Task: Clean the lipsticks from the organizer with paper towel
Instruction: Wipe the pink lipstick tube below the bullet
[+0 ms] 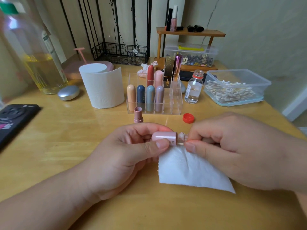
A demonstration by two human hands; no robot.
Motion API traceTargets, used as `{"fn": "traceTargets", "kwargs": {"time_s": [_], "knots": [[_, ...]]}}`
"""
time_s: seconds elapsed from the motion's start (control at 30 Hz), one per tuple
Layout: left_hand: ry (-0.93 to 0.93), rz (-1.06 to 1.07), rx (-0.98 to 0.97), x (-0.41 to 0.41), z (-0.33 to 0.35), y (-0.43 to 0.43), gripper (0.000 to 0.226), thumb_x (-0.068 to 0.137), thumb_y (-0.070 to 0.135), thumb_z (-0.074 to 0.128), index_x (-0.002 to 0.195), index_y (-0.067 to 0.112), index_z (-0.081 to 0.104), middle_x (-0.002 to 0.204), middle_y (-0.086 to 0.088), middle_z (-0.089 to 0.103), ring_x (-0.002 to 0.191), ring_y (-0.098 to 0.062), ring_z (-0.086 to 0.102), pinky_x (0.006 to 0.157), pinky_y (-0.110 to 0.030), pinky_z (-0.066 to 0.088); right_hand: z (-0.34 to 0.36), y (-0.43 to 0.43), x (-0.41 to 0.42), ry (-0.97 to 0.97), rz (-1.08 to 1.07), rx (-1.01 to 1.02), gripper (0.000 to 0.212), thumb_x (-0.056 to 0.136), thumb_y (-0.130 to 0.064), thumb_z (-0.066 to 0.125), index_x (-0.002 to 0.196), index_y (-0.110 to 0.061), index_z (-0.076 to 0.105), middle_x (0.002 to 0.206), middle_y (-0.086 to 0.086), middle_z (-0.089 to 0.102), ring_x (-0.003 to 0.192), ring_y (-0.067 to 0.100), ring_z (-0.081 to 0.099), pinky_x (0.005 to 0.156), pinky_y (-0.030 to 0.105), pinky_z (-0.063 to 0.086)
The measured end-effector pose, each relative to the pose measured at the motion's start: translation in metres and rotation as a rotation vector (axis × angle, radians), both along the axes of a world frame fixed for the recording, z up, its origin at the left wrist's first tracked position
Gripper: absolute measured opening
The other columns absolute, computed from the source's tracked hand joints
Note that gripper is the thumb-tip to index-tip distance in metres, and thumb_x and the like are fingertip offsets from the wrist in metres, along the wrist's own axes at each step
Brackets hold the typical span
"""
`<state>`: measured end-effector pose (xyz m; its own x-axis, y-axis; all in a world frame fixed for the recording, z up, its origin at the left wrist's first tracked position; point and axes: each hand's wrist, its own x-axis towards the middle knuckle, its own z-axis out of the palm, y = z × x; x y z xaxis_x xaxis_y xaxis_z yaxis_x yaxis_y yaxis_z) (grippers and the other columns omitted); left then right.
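While the single head view is all there is to go on, notes follow from it alone. Left hand [123, 156] grips the pale pink cylindrical lipstick tube [163, 136], thumb on the near side and fingers curled over the top, holding it level above the light wooden desk [66, 138], in front of the clear acrylic compartment organizer [176, 103]. Right hand [232, 150] is closed in a pinch at the tube's open, smeared clear end, with a corner of the white paper towel sheet [187, 170] caught under the thumb; the rest of the sheet hangs down toward the desk. The hands are close together, joined through the tube. The matching pink cap [138, 115] stands upright on the desk just in front of the organizer. Capsule-shaped lipsticks [150, 98] fill the front-row slots at the left; the right-hand slots look vacant. A small clear glass bottle [194, 87] stands uncapped beside the organizer, its red plastic cap [188, 118] lying near on the desk. Judgement: wiping of the inner end is under way, with most lipsticks yet to do. Risks: only a corner of the sheet is engaged, so bare fingertips may pick up pigment and carry it back onto the pink casing; a hard twist could tear the thin sheet or dent the product; a forward reach could tip the open bottle or knock over the standing cap.
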<state>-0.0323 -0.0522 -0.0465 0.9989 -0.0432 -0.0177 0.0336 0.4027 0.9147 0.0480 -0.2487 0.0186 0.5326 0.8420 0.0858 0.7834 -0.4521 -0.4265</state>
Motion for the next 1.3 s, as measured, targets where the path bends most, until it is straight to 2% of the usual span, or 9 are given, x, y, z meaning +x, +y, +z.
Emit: {"fn": "traceTargets", "kwargs": {"time_s": [0.2,0.33,0.5,0.63,0.83,0.9,1.03,1.17,1.3], "knots": [[0.008,-0.017,-0.001,0.0005,0.0005,0.0001,0.025,0.077,0.008,0.068,0.1,0.0,0.073,0.1,-0.021,0.069,0.095,-0.034,0.063,0.089,-0.039,0.053,0.0021,-0.0009,-0.0003,-0.01,0.016,0.066,0.02,0.09,-0.037,0.056,0.075,-0.025,0.063,0.06,-0.003,0.058,0.058,0.012,0.052,0.051,0.01,0.037],[0.02,-0.006,0.003,0.0008,-0.0002,0.0021,0.025,0.078,0.008,0.067,0.101,-0.001,0.073,0.102,-0.024,0.068,0.098,-0.037,0.06,0.093,-0.044,0.048,0.0021,0.001,-0.0007,-0.069,-0.078,0.084,0.032,0.097,-0.043,0.049,0.073,-0.025,0.062,0.065,-0.009,0.058,0.059,0.009,0.052,0.049,0.014,0.038],[-0.006,0.005,0.037,0.0013,-0.0026,0.0024,0.02,0.08,0.007,0.069,0.099,0.004,0.075,0.097,-0.018,0.069,0.096,-0.034,0.059,0.092,-0.046,0.042,0.0011,0.0029,-0.0018,0.018,-0.07,-0.06,0.036,0.087,-0.049,0.043,0.072,-0.021,0.062,0.063,-0.009,0.058,0.056,0.011,0.05,0.05,0.02,0.04],[-0.013,0.002,0.06,0.0017,-0.0033,0.0021,0.028,0.077,0.016,0.073,0.102,0.004,0.074,0.101,-0.021,0.069,0.099,-0.036,0.056,0.095,-0.051,0.038,0.0016,0.005,-0.0052,0.123,-0.002,-0.004,0.03,0.088,-0.042,0.049,0.074,-0.019,0.062,0.059,0.002,0.057,0.053,0.014,0.049,0.048,0.022,0.04],[-0.011,0.012,0.087,0.0017,-0.0032,0.0013,0.02,0.078,0.011,0.07,0.097,0.006,0.076,0.096,-0.018,0.07,0.095,-0.033,0.058,0.094,-0.049,0.039,0.0004,0.0046,-0.0019,-0.011,-0.112,0.098,0.025,0.088,-0.043,0.051,0.073,-0.026,0.061,0.071,-0.012,0.061,0.069,0.009,0.056,0.059,0.02,0.043],[-0.021,0.015,0.09,0.0017,-0.0032,0.002,0.02,0.078,0.011,0.075,0.098,0.006,0.076,0.097,-0.018,0.07,0.095,-0.032,0.059,0.094,-0.048,0.04,-0.0007,0.0055,-0.002,-0.013,-0.128,0.05,0.027,0.086,-0.046,0.049,0.073,-0.025,0.061,0.07,-0.01,0.061,0.066,0.009,0.055,0.058,0.02,0.043],[-0.047,-0.006,0.096,0.0012,-0.0041,0.0021,0.025,0.078,0.015,0.074,0.101,0.004,0.074,0.098,-0.017,0.07,0.096,-0.032,0.061,0.091,-0.043,0.045,-0.0017,0.0045,-0.0024,0.116,-0.085,-0.029,0.026,0.086,-0.043,0.051,0.073,-0.023,0.061,0.058,0.002,0.056,0.049,0.009,0.045,0.047,0.021,0.038],[-0.047,-0.002,0.093,0.0016,-0.0041,0.0015,0.021,0.08,0.01,0.074,0.1,0.004,0.074,0.097,-0.017,0.071,0.094,-0.031,0.062,0.089,-0.039,0.049,0.0015,0.0022,-0.0035,0.223,-0.026,0.003,0.02,0.089,-0.036,0.057,0.076,-0.023,0.063,0.059,0.004,0.058,0.053,0.02,0.052,0.049,0.03,0.044],[-0.05,-0.032,0.082,0.0014,-0.0035,0.0021,0.022,0.08,0.011,0.074,0.101,0.005,0.074,0.097,-0.017,0.07,0.094,-0.031,0.06,0.09,-0.042,0.046,0.0018,0.0029,-0.0031,0.165,-0.05,0.072,0.022,0.087,-0.038,0.056,0.074,-0.023,0.063,0.059,0.0,0.061,0.053,0.016,0.055,0.051,0.033,0.047]]}}
